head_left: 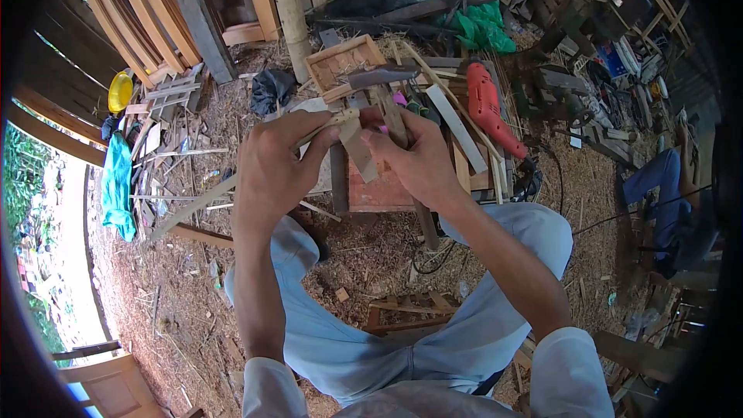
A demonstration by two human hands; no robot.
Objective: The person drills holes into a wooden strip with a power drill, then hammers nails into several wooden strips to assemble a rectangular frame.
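Note:
My left hand is closed, pinching a thin pale wooden strip whose long end runs down to the left. At its fingertips is a small light end piece with dark dots. A flat greyish-tan strip hangs below that, between both hands. My right hand is closed around the wooden handle of a hammer, its thumb and fingertips close to the flat strip. The dark hammer head points left above the hand, and the handle's lower end shows beneath it. Whether the right fingertips touch the strip is hidden.
A reddish wooden work surface stands between my knees. Right of it lies a red power tool with a cord, beside wooden slats. Behind is a shallow wooden tray. Shavings cover the ground. A person's leg shows at right.

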